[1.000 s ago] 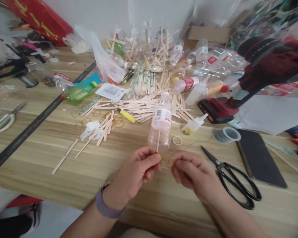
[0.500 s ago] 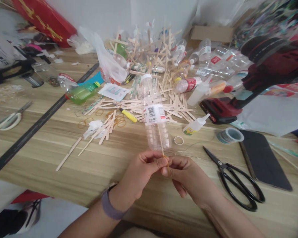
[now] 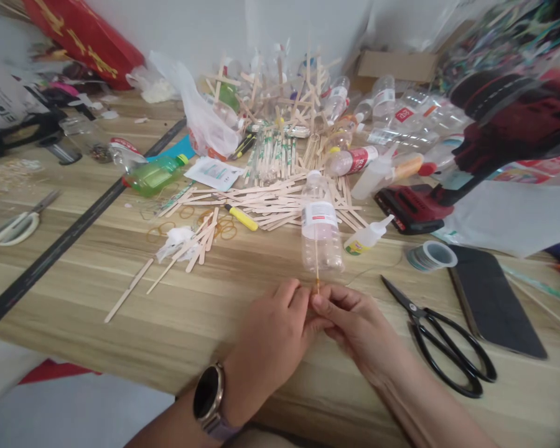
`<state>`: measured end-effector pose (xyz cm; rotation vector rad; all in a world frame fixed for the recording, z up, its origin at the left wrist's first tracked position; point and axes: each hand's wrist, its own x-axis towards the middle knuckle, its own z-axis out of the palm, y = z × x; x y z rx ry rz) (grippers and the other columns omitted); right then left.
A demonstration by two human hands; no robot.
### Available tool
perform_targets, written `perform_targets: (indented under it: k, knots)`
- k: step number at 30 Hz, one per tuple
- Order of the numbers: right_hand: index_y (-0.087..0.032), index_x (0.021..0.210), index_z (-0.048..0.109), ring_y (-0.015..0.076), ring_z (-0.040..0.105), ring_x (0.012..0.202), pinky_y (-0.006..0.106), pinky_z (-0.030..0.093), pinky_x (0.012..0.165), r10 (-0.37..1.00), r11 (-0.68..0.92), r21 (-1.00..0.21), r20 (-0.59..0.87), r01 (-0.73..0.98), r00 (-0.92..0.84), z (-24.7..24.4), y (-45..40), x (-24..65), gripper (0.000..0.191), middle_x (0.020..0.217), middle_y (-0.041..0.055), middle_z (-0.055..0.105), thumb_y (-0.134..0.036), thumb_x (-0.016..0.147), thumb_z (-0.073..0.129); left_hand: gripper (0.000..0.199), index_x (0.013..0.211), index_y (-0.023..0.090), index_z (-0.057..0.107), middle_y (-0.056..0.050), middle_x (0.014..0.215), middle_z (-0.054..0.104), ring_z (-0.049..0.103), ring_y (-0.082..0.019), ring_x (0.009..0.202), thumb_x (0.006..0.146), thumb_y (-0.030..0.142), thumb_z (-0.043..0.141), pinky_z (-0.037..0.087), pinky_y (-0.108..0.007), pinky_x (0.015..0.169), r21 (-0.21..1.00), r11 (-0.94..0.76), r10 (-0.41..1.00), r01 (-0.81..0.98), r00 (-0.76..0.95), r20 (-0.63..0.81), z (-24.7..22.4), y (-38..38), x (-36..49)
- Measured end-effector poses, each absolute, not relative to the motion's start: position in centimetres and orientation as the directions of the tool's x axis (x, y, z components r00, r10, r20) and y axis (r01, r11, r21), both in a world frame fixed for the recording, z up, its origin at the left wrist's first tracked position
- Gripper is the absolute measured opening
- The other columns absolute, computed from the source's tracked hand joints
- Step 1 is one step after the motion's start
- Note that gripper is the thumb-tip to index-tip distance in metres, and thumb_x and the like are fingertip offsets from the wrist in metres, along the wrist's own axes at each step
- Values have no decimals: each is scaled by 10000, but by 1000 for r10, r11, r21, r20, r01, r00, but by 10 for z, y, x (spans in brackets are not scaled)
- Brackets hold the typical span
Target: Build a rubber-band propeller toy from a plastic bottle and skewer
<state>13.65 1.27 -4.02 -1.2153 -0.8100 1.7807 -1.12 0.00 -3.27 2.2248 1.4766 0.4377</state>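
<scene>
In the head view, the thin stick [image 3: 317, 266] lies just ahead of the touching hands, its long axis pointing away from the person, overlapping the clear bottle [image 3: 327, 227]. The right hand [image 3: 360, 320] pinches its near end, by the orange band [image 3: 317, 285]; the left hand [image 3: 277, 326] is equally near, fingertips hidden, grip impossible to tell.

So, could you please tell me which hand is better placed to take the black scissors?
Probably the right hand: the black scissors lie out on its side, while the left hand is farther across. Both hands meet at the thin stick, though.
</scene>
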Motion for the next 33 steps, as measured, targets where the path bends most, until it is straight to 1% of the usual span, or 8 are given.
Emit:
perform_targets:
  k: [3, 7, 12, 15, 20, 23, 30, 33]
  knots:
    - [-165, 585, 577, 67, 309, 490, 221, 215, 448, 902, -424, -862, -375, -276, -214, -38, 12, 137, 429, 550, -43, 427, -487, 660, 850, 194, 925, 186, 647, -147, 1102, 656, 648, -261, 882, 945, 285, 481, 493, -357, 706, 558, -354, 932, 750, 331, 145, -33, -2, -13]
    - [-167, 618, 609, 82, 372, 524, 226, 287, 495, 888, -446, -831, -364, -333, -281, -33, 10, 136, 382, 582, -25, 493, -463, 686, 842, 107, 745, 205, 564, -88, 1013, 649, 625, -179, 824, 849, 195, 586, 483, -276, 714, 785, -402, 912, 472, 281, 298, -25, -6, -19]
    - [-182, 640, 612, 121, 447, 632, 256, 355, 621, 884, -458, -801, -365, -385, -293, -35, 4, 135, 365, 655, -10, 541, -455, 677, 852, 87, 779, 218, 552, 16, 742, 565, 460, -98, 568, 856, 230, 591, 394, -214, 538, 978, -109, 980, 178, 182, 76, -24, -3, -18]
    - [-189, 630, 605, 130, 415, 639, 265, 328, 635, 898, -428, -834, -351, -348, -264, -38, 1, 134, 391, 626, -17, 508, -498, 682, 838, 19, 856, 224, 581, 32, 687, 553, 483, -110, 582, 861, 220, 563, 380, -212, 531, 991, 39, 998, 125, 37, -44, -27, 2, -14]
    - [-198, 608, 566, 138, 375, 627, 274, 284, 607, 915, -383, -873, -315, -301, -251, -39, 1, 132, 424, 605, -24, 460, -534, 706, 807, 178, 678, 213, 640, 22, 648, 582, 505, -115, 590, 769, 81, 561, 369, -227, 569, 938, -95, 994, 334, -15, 106, -26, 7, -14]
    - [-201, 619, 555, 140, 362, 621, 277, 275, 600, 916, -373, -879, -299, -297, -268, -40, 2, 130, 417, 605, -24, 450, -530, 735, 784, 231, 773, 229, 742, -1, 683, 639, 534, -129, 590, 766, 82, 563, 374, -243, 570, 900, -98, 992, 424, -32, 122, -27, 9, -15]
    - [-201, 618, 556, 138, 340, 626, 280, 270, 611, 931, -318, -919, -256, -232, -262, -45, 2, 129, 389, 631, -26, 438, -493, 768, 764, 137, 792, 240, 797, -45, 853, 782, 679, -207, 773, 785, 231, 660, 456, -280, 695, 930, 86, 990, 357, 71, -119, -27, 20, -21]
    - [-199, 615, 562, 140, 352, 637, 280, 280, 622, 935, -293, -938, -241, -185, -259, -45, 1, 129, 381, 653, -22, 446, -483, 784, 750, 111, 724, 234, 797, -18, 707, 757, 632, -174, 651, 755, 254, 692, 425, -257, 613, 932, 210, 953, 296, 152, -263, -22, 26, -31]
